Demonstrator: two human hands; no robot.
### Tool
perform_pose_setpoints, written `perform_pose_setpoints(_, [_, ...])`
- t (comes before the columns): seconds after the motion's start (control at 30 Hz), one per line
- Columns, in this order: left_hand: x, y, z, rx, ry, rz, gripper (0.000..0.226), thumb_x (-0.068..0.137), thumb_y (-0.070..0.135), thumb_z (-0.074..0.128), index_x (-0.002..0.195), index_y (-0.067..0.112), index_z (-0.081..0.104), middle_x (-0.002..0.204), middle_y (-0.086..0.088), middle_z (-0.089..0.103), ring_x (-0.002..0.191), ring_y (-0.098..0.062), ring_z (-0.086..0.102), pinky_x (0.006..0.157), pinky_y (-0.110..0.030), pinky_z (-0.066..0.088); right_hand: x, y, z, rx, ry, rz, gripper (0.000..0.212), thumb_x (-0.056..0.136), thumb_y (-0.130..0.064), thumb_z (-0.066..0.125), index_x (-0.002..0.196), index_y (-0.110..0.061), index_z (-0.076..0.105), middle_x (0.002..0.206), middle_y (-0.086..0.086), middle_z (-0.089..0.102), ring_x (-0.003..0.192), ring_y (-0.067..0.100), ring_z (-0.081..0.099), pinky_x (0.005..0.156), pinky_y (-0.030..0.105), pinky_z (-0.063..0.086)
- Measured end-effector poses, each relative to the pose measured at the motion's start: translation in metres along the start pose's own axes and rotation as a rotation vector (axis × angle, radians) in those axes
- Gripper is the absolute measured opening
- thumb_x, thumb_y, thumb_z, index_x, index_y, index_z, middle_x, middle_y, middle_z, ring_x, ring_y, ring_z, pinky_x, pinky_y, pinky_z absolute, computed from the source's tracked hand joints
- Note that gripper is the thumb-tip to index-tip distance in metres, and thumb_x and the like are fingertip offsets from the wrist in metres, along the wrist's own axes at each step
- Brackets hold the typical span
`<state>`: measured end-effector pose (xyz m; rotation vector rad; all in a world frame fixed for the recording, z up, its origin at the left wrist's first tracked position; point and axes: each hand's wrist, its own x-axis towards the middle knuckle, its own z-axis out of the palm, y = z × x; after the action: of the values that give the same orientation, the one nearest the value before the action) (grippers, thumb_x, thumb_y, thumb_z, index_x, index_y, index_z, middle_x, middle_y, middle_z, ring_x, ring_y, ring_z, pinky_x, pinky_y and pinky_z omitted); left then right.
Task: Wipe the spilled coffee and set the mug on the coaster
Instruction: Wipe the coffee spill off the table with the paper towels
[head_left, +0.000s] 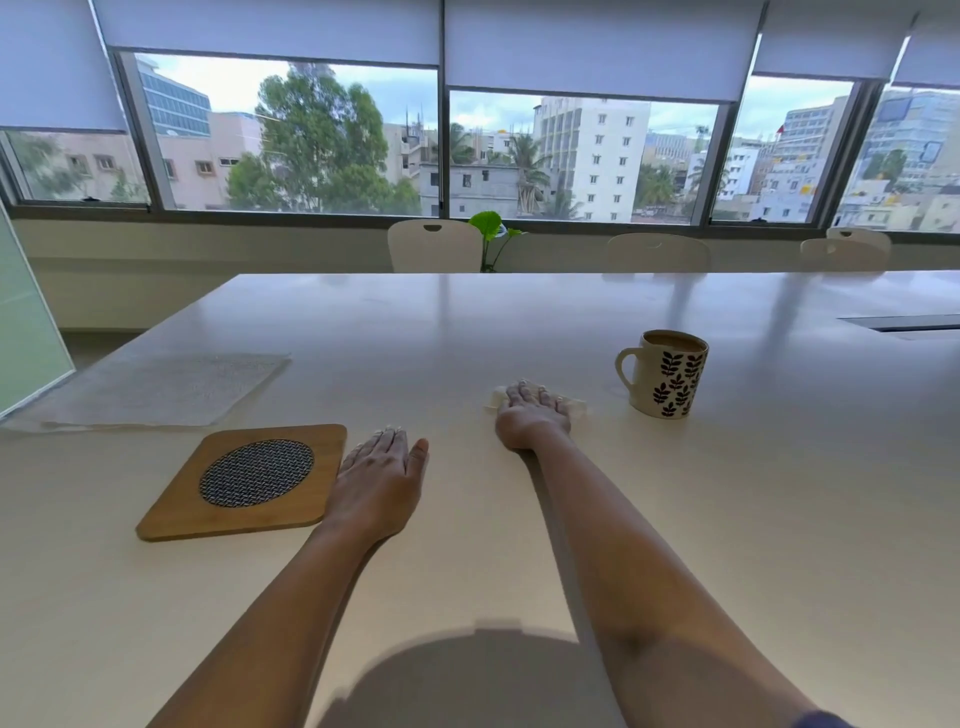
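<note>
Risks, L to R. Wooden coaster (244, 480): loose on the table (467, 571), touching or just beside the L hand (376, 473); likely to skid w/ one nudge and end up askew for the mug. L hand: flat, palm down, fingers straight, holding nothing; not placed to steady anything. R hand (535, 413): flat too, fingers straight, pressing a white tissue (576, 406) onto the table, near the mug's L side but apart from it. Looks thin, prob. soaks fast; could smear rather than lift, or tear. Can't tell amount of spill left; none plain round the tissue, maybe a faint mark by the mug base. Mug (667, 374): upright, well R of the coaster, handle facing L, coffee close to the brim. Biggest risk imo: knocking the handle w/ a wide stroke to the R, so a fresh spill. Same on the carry across: slopping over w/ any tilt or jerk.

Around: frosted panel (26, 312) at far L; clear textured mat (156, 389) behind the coaster; chairs (434, 247) and a green plant (488, 228) past the far edge; cable slot (904, 325) far R. Between mug and coaster: only both hands and the tissue in the path; need shifting first.
</note>
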<state>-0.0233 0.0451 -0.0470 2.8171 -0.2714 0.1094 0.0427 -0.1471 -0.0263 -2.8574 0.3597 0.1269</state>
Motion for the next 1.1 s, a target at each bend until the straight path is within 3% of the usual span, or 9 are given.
perform_pose_setpoints(0.2, [-0.001, 0.001, -0.001, -0.003, -0.002, 0.000, 0.061, 0.100, 0.043, 0.010, 0.149, 0.011, 0.022, 0.159, -0.004, 0.018, 0.148, -0.013, 0.011, 0.121, -0.031, 0.007, -0.012, 0.037, -0.008, -0.020, 0.056, 0.129, 0.056, 0.099, -0.019, 0.014, 0.153, -0.018, 0.000, 0.161, -0.004, -0.010, 0.148, 0.021, -0.007, 0.119, 0.039, -0.006])
perform_pose_setpoints(0.5, [-0.003, 0.005, -0.003, 0.001, -0.010, -0.011, 0.059, 0.100, 0.041, 0.011, 0.149, 0.009, 0.022, 0.159, -0.006, 0.018, 0.148, -0.015, 0.012, 0.121, -0.031, 0.007, -0.050, 0.064, 0.000, 0.004, 0.102, 0.120, 0.054, 0.100, -0.026, 0.015, 0.153, -0.021, 0.005, 0.161, -0.007, -0.007, 0.149, 0.020, -0.005, 0.119, 0.038, -0.005])
perform_pose_setpoints(0.7, [-0.004, 0.007, -0.004, -0.021, -0.003, -0.015, 0.058, 0.101, 0.039, 0.012, 0.149, 0.008, 0.024, 0.159, -0.008, 0.019, 0.148, -0.017, 0.013, 0.121, -0.033, 0.008, -0.090, 0.041, 0.013, -0.006, 0.017, -0.137, 0.053, 0.101, -0.033, 0.013, 0.153, -0.024, 0.006, 0.161, -0.009, -0.006, 0.148, 0.017, -0.006, 0.119, 0.038, -0.005])
perform_pose_setpoints(0.87, [-0.009, 0.010, -0.006, -0.085, 0.018, -0.011, 0.059, 0.101, 0.040, 0.012, 0.149, 0.007, 0.024, 0.158, -0.009, 0.021, 0.147, -0.018, 0.015, 0.121, -0.034, 0.009, -0.142, 0.020, 0.013, -0.060, -0.085, -0.544, 0.049, 0.103, -0.036, 0.013, 0.152, -0.031, 0.007, 0.159, -0.015, -0.002, 0.147, 0.008, -0.006, 0.118, 0.030, -0.004])
perform_pose_setpoints(0.93, [-0.011, 0.011, -0.009, -0.126, 0.022, -0.003, 0.059, 0.101, 0.039, 0.011, 0.149, 0.007, 0.023, 0.158, -0.009, 0.022, 0.147, -0.019, 0.017, 0.121, -0.034, 0.011, -0.165, 0.020, 0.005, 0.151, -0.297, -0.688, 0.046, 0.105, -0.030, 0.016, 0.151, -0.028, 0.014, 0.159, -0.013, 0.011, 0.146, 0.002, 0.007, 0.117, 0.020, 0.003])
perform_pose_setpoints(1.0, [-0.012, 0.015, -0.012, -0.231, 0.056, 0.012, 0.054, 0.102, 0.033, 0.015, 0.147, 0.006, 0.029, 0.155, -0.011, 0.028, 0.145, -0.020, 0.024, 0.119, -0.032, 0.017, -0.184, 0.021, -0.010, 0.692, -0.607, -0.650, 0.039, 0.105, -0.018, 0.020, 0.143, -0.016, 0.030, 0.141, -0.007, 0.043, 0.123, -0.006, 0.049, 0.103, 0.008, 0.032])
perform_pose_setpoints(1.03, [-0.015, 0.019, -0.014, -0.330, 0.087, -0.001, 0.051, 0.103, 0.032, 0.018, 0.144, 0.007, 0.035, 0.152, -0.012, 0.035, 0.142, -0.023, 0.030, 0.116, -0.031, 0.022, -0.188, 0.023, -0.017, 0.949, -0.619, -0.571, 0.035, 0.104, -0.015, 0.023, 0.134, -0.012, 0.040, 0.125, -0.003, 0.055, 0.102, -0.006, 0.062, 0.086, 0.005, 0.044])
perform_pose_setpoints(1.1, [-0.022, 0.028, -0.022, -0.547, 0.161, -0.030, 0.050, 0.102, 0.035, 0.022, 0.136, 0.008, 0.048, 0.143, -0.015, 0.048, 0.133, -0.027, 0.042, 0.107, -0.032, 0.031, -0.183, 0.029, -0.025, 1.210, -0.472, -0.337, 0.029, 0.102, -0.024, 0.033, 0.112, -0.014, 0.058, 0.100, 0.001, 0.069, 0.074, 0.004, 0.068, 0.065, 0.012, 0.051])
